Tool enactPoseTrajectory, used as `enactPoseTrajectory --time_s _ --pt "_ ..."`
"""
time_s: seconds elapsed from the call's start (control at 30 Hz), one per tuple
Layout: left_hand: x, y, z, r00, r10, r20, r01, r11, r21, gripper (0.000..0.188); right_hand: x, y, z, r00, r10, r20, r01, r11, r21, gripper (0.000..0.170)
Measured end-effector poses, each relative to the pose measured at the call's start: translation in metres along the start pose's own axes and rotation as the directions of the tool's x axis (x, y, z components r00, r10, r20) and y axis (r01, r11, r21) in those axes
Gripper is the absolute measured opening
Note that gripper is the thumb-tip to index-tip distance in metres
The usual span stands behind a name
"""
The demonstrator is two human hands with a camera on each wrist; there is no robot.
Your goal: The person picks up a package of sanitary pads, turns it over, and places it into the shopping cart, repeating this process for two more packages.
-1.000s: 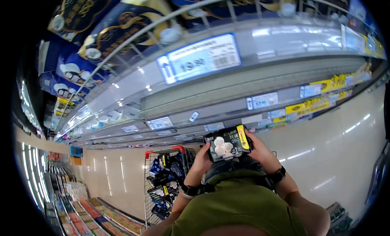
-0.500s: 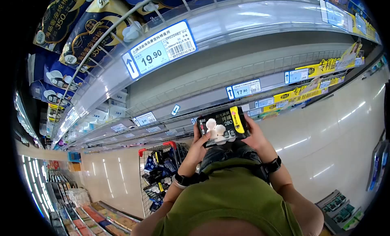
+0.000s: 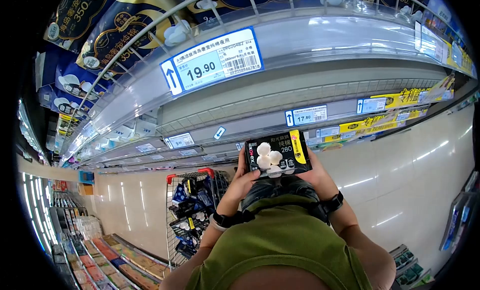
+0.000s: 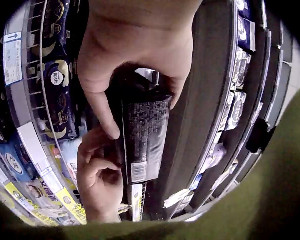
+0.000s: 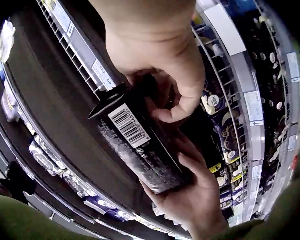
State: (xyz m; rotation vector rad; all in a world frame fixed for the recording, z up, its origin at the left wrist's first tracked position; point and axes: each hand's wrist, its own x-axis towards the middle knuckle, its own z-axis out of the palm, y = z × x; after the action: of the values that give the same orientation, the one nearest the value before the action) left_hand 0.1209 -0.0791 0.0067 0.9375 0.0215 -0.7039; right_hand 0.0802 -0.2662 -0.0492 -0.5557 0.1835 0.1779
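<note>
A black pack of Kotex sanitary pads (image 3: 276, 156), printed with white cotton bolls, "280" and a yellow strip, is held in front of the body at waist height. My left hand (image 3: 243, 178) grips its left end, the thumb lying on the lower front corner. At the right end, my right hand (image 3: 318, 174) holds the pack between thumb and fingers. In the left wrist view, the left hand (image 4: 140, 55) spans the narrow side of the pack (image 4: 145, 135). A barcode shows on the pack's side (image 5: 135, 135) in the right wrist view, below the right hand (image 5: 165, 60).
A wire shopping cart (image 3: 170, 225) with a red-cornered rim holds several dark packs, left of the body. Ahead stand store shelves with a price label (image 3: 212, 61) reading 19.90 and blue packs (image 3: 127, 35) behind a wire rail. Low displays (image 3: 120, 262) stand at lower left.
The pack has risen slightly toward the shelf and sits more level, its front facing up more plainly. Both hands have kept hold of it. The head view has shifted a little.
</note>
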Motion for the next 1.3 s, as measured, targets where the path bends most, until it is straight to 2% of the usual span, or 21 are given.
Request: enactPoseTrajectory --time_s 0.07,0.1,0.13,0.17,0.27,0.33,0.4,0.47,0.53,0.6,0.63,0.67,0.73,0.8,0.83,0.87,0.93,0.97,1.0,1.07,1.3 --pt "0.004 0.000 0.001 1.000 -0.015 0.004 0.015 0.997 0.072 0.069 -0.012 -0.016 0.028 0.996 -0.085 0.037 0.091 0.976 -0.195 0.040" --pt "0.008 0.001 0.003 0.994 -0.112 -0.016 0.113 0.992 0.055 0.065 -0.010 -0.015 0.023 0.998 -0.019 0.062 0.030 0.982 -0.185 0.043" --pt "0.010 0.001 0.004 0.978 -0.208 -0.034 0.209 0.977 0.036 0.062 0.006 -0.008 0.010 0.979 0.198 0.040 -0.202 0.967 0.153 0.045" --pt "0.014 -0.006 -0.003 0.978 -0.205 0.037 0.199 0.972 0.124 0.062 0.004 -0.003 -0.003 0.980 0.181 0.079 -0.191 0.972 0.138 0.044" --pt "0.015 -0.016 -0.005 0.979 -0.201 -0.020 0.202 0.966 0.161 0.064 0.006 0.006 -0.018 0.983 0.159 0.088 -0.172 0.971 0.164 0.047" --pt "0.016 -0.018 -0.008 0.973 -0.229 0.039 0.219 0.959 0.180 0.057 0.000 -0.008 0.007 0.981 0.074 0.177 -0.055 0.992 -0.111 0.055" --pt "0.015 -0.021 -0.009 0.958 -0.285 -0.029 0.280 0.910 0.306 0.047 0.001 -0.001 0.006 0.968 0.054 0.245 -0.017 0.989 -0.148 0.059" --pt "0.014 -0.024 -0.008 0.958 -0.284 -0.035 0.278 0.896 0.346 0.041 -0.001 0.001 0.008 0.979 0.049 0.199 -0.009 0.981 -0.195 0.060" --pt "0.013 -0.030 -0.012 0.976 -0.216 0.005 0.182 0.834 0.521 0.040 -0.002 0.001 0.009 0.986 0.048 0.159 -0.008 0.970 -0.242 0.061" --pt "0.012 -0.030 -0.015 0.969 -0.248 -0.015 0.219 0.827 0.518 0.040 -0.001 -0.003 0.010 0.995 0.027 0.095 0.009 0.933 -0.360 0.059" --pt "0.013 -0.033 -0.016 0.981 -0.190 -0.040 0.189 0.885 0.425 0.042 -0.004 -0.009 0.017 1.000 -0.005 0.021 0.013 0.912 -0.409 0.055" --pt "0.014 -0.035 -0.016 0.988 -0.136 -0.070 0.151 0.933 0.328 0.043 -0.003 -0.009 0.016 1.000 -0.004 0.022 0.013 0.912 -0.410 0.055" --pt "0.013 -0.025 -0.003 0.996 -0.086 -0.038 0.093 0.963 0.253 0.046 -0.002 -0.007 0.011 0.981 -0.155 -0.112 0.095 0.902 -0.422 0.051" --pt "0.011 -0.018 0.000 0.997 -0.060 0.045 0.055 0.994 0.096 0.049 -0.002 -0.008 0.002 0.969 -0.197 -0.149 0.109 0.881 -0.461 0.047" --pt "0.010 -0.016 -0.006 0.983 -0.135 0.121 0.129 0.990 0.055 0.048 -0.003 -0.009 0.000 0.952 -0.244 -0.184 0.129 0.866 -0.482 0.045" --pt "0.007 -0.016 -0.004 0.984 -0.136 0.119 0.130 0.990 0.052 0.048 -0.004 -0.010 0.000 0.932 -0.290 -0.217 0.148 0.850 -0.505 0.043" --pt "0.002 -0.017 0.006 0.979 -0.141 -0.149 0.159 0.980 0.116 0.051 -0.005 -0.010 0.001 0.914 -0.339 -0.224 0.190 0.843 -0.503 0.037" --pt "0.005 -0.018 0.001 0.985 -0.136 -0.105 0.152 0.973 0.171 0.065 -0.006 -0.012 0.002 0.929 -0.287 -0.232 0.185 0.906 -0.382 0.035" --pt "0.005 -0.016 0.003 0.985 -0.135 -0.103 0.151 0.974 0.170 0.065 -0.006 -0.014 0.004 0.944 -0.235 -0.232 0.175 0.951 -0.253 0.033" --pt "0.003 -0.011 0.009 0.980 -0.071 -0.184 0.101 0.982 0.162 0.066 -0.006 -0.015 0.008 0.941 -0.233 -0.244 0.173 0.954 -0.244 0.030" --pt "0.005 -0.005 0.008 0.987 -0.081 -0.138 0.105 0.978 0.178 0.069 -0.007 -0.014 0.010 0.937 -0.250 -0.243 0.180 0.944 -0.278 0.025"
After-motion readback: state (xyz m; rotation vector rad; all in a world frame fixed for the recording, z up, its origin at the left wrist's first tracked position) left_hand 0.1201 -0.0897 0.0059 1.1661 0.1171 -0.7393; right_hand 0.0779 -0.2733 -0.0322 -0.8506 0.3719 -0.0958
